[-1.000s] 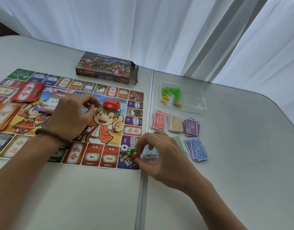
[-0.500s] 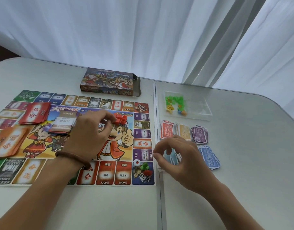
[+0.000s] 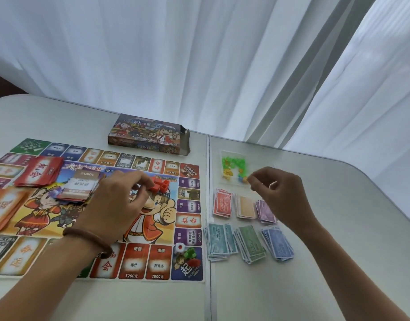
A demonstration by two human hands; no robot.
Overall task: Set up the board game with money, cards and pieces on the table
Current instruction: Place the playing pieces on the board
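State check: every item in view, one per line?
Game box, lying flat, end flap open.
Board, unfolded flat.
Red pieces, pinched by left hand.
Right hand, fingers curled at piece bag; grip unclear.
Money, six sorted piles.
Die, resting on board.

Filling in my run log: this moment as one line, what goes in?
left hand: pinches red plastic blocks over paper game board | right hand: fingertips at clear plastic bag of coloured pieces, grip unclear
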